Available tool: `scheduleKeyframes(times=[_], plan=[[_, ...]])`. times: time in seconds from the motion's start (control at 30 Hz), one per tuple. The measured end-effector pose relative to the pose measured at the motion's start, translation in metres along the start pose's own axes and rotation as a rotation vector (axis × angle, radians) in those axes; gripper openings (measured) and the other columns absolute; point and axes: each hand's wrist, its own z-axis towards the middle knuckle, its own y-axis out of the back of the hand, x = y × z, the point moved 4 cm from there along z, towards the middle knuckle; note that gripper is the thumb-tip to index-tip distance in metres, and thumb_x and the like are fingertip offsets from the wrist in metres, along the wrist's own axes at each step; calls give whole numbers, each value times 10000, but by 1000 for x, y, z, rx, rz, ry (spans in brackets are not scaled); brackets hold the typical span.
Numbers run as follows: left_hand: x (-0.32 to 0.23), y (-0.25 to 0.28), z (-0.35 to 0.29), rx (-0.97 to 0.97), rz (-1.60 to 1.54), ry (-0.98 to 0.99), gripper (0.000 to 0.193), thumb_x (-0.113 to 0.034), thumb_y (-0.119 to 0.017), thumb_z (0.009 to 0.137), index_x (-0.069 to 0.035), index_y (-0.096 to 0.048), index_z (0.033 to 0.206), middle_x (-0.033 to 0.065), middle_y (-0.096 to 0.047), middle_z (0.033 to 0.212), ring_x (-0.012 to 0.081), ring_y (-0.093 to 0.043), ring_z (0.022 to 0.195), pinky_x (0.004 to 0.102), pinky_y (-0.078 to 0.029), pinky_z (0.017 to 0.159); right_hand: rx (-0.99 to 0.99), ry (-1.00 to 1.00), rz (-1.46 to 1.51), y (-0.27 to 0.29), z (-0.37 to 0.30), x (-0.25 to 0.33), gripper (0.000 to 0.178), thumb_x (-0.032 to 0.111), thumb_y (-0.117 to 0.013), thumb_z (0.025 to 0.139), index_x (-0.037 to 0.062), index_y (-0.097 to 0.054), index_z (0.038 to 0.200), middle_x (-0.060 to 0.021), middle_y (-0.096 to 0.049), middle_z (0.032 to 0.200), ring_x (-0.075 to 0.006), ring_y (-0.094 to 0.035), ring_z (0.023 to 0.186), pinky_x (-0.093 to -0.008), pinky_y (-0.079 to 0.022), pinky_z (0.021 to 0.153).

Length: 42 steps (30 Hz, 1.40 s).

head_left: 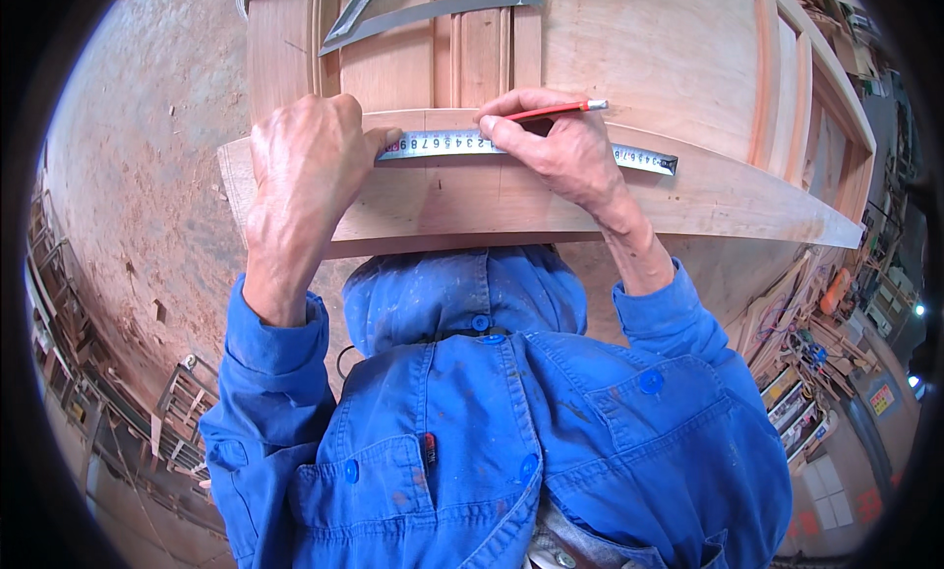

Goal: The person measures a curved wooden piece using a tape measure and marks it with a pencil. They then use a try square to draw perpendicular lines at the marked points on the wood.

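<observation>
A curved, pale wooden board (688,200) lies across in front of me, with faint pencil lines on its face. Along it stretches the blade of a tape measure (433,143), whose dark right end (669,165) rests on the board. My left hand (303,171) is closed at the board's left part, its thumb pressed on the tape; its curled fingers are mostly hidden from view. Pinched in my right hand (570,156) is a red pencil (551,111), lying nearly level with its pale end to the right. That hand rests over the tape and covers part of it.
Panelled woodwork (639,48) extends beyond the board, with a metal triangle square (428,20) on top. Dusty floor (147,126) shows at the left. Wood frames (185,417) stand at lower left; tools and scraps (806,372) clutter the right.
</observation>
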Motion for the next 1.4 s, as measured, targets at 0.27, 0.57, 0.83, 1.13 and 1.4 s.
scheduleKeyframes(times=[0.27,0.57,0.83,1.13,1.4], plan=[[0,-2,0,-29,-5,-29,483,-468,-786,874,12,-800,823,225,-720,712,347,-754,675,439,-592,629,-46,76,-34,-2,0,-3,251,249,-750,913,22,-800,1006,-100,-792,859,-161,-758,815,-303,-588,758],[-2,-3,1,-7,-23,-18,473,-464,-786,874,7,-804,828,224,-719,709,350,-754,676,438,-589,628,-50,95,-62,-1,2,-4,247,261,-755,913,34,-803,999,-95,-794,870,-169,-764,821,-306,-589,756],[2,-9,2,-60,-19,-48,555,-537,-732,904,2,-788,785,202,-700,660,358,-726,630,463,-554,609,-33,96,-88,0,3,-3,243,268,-753,908,47,-805,994,-89,-792,866,-176,-764,815,-308,-588,757],[-1,-5,-1,-125,-40,-70,433,-432,-801,848,0,-795,812,226,-708,708,372,-741,673,454,-571,613,-47,181,-215,-2,2,11,230,248,-734,887,45,-800,972,-147,-753,831,-261,-739,766,-361,-572,698],[1,-12,-2,-188,-26,-105,407,-430,-808,837,-27,-788,787,196,-709,695,347,-736,657,432,-563,599,-87,396,-426,-10,3,24,168,206,-736,865,50,-796,883,-151,-737,808,-319,-712,762,-415,-570,692]])
